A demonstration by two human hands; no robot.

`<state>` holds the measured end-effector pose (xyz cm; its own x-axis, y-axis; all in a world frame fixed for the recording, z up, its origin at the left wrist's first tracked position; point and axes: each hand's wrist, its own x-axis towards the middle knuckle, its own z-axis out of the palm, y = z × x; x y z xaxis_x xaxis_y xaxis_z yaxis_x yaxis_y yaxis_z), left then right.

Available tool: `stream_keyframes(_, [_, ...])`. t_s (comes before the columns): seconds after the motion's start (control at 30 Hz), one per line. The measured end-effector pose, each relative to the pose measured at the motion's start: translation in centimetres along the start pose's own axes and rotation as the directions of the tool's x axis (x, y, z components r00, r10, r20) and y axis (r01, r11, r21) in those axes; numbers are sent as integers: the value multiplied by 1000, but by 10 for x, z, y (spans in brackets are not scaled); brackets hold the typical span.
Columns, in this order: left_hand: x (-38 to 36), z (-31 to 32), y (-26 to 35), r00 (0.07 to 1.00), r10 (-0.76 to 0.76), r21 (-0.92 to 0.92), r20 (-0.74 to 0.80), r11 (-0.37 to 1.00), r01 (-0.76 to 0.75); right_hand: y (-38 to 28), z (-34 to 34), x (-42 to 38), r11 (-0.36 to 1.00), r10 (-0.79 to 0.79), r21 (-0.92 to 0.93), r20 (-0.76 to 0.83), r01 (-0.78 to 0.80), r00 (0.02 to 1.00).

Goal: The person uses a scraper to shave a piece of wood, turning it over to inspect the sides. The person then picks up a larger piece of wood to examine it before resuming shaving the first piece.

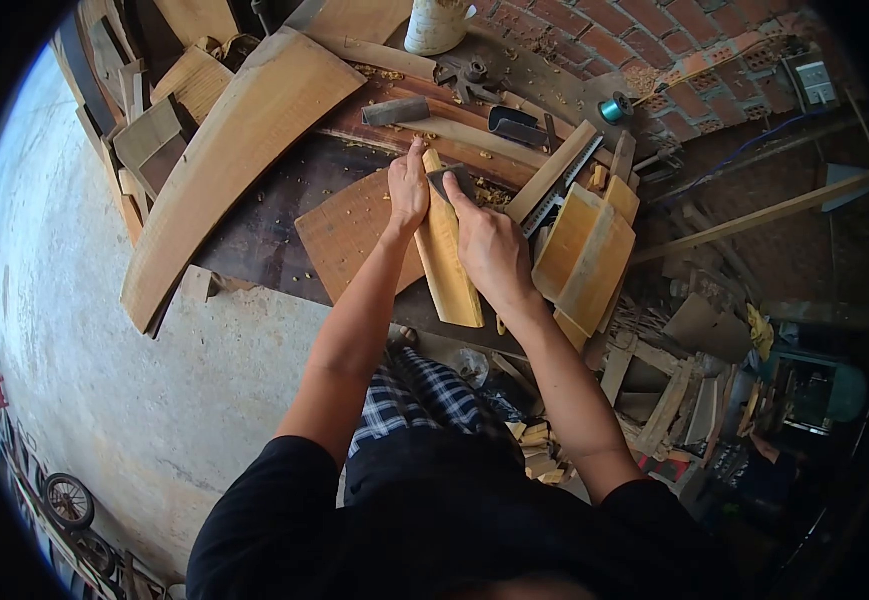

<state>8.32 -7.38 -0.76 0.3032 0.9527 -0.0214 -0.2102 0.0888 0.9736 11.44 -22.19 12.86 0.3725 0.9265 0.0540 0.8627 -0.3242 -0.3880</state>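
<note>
A long yellow wood piece [446, 262] lies on the workbench, its near end towards the body. My left hand [408, 187] rests against its left side near the far end, the thumb and fingers close together. In my right hand [489, 245] is a dark grey block [448, 184], pressed on the top face of the wood near the far end, with the index finger stretched along it. Under the wood's left side is a flat reddish-brown board [347, 232]. Wood shavings lie around the far end.
A large curved plank [244, 165] spans the bench's left side. Stacked yellow boards [586, 255] and a saw blade [576, 165] are at the right. Beyond the hands are a grey block [395, 110], a white container [436, 26] and a teal spool [614, 108].
</note>
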Motion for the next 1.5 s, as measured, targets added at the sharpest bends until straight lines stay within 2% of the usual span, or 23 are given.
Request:
stream_keyframes(0.1, [-3, -2, 6, 1000, 2, 128, 10, 992, -4, -3, -8, -24, 999, 11, -41, 19, -10, 1000])
stream_keyframes(0.2, [-4, 0, 5, 1000, 13, 95, -1, 995, -12, -7, -16, -36, 999, 46, -33, 87, -43, 995])
stream_keyframes(0.23, [-3, 1, 4, 998, 67, 87, -12, 994, -65, -9, -16, -23, 998, 44, -42, 96, -40, 994])
stream_keyframes(0.27, [0, -3, 3, 998, 44, 89, -43, 995, -40, -11, -16, -14, 998, 41, -53, 99, -36, 994])
stream_keyframes(0.33, [2, -6, -3, 998, -40, 16, 45, 999, 39, -10, -15, -18, 998, 42, -39, 108, -38, 993])
stream_keyframes(0.47, [3, 2, -12, 1000, 28, 100, -8, 995, -27, -8, -24, -39, 990, 124, -86, 151, -112, 981])
stream_keyframes(0.53, [0, -3, -7, 999, -12, 86, 44, 996, 8, -9, -21, -38, 995, 101, -32, 134, -98, 986])
stream_keyframes(0.57, [1, -4, -4, 999, 0, 120, 53, 993, -6, 0, -7, -26, 1000, 26, 8, 28, -26, 999])
stream_keyframes(0.67, [3, 0, -9, 999, 42, 105, -3, 994, -41, 0, -3, 7, 999, 37, 25, 25, -37, 999])
stream_keyframes(0.7, [2, 1, -3, 999, 44, 106, -4, 993, -43, -2, -6, 0, 998, 5, -55, 15, -5, 1000])
stream_keyframes(0.8, [-5, 2, 6, 1000, 8, 126, -9, 992, -7, 1, -11, -35, 995, 26, -100, 64, -20, 998])
stream_keyframes(0.87, [-1, 0, -2, 999, -20, 120, 30, 993, 16, 4, -6, -36, 999, -24, -44, 15, 24, 1000])
stream_keyframes(0.93, [0, 1, -6, 998, 64, 149, 7, 987, -64, -1, -7, -14, 999, 32, 30, 39, -33, 999])
stream_keyframes(1.0, [4, -2, -10, 997, -69, 92, 30, 994, 66, -7, -10, 4, 999, 43, 12, 54, -44, 998])
stream_keyframes(1.1, [-3, 1, 0, 999, 25, 128, 23, 991, -28, -5, -10, -4, 999, 37, 36, 29, -38, 999])
stream_keyframes(1.2, [-3, 2, -5, 1000, 3, 119, 19, 993, -5, 4, -13, -49, 999, -41, 7, -14, 41, 999])
stream_keyframes(1.23, [-1, -2, -8, 996, -46, 136, 79, 990, 35, 3, -13, -50, 1000, -13, 15, 10, 13, 1000])
stream_keyframes(1.33, [4, -2, -20, 998, -27, 112, 63, 994, 20, 1, -8, -7, 998, 52, 23, 44, -54, 998])
stream_keyframes(1.37, [0, 1, -10, 996, -62, 76, 60, 995, 58, -1, -10, 11, 998, 66, 6, 59, -67, 996])
stream_keyframes(1.5, [-1, 2, -9, 999, -11, 85, 30, 996, 8, 6, -2, -4, 1000, 12, 3, -19, -12, 1000])
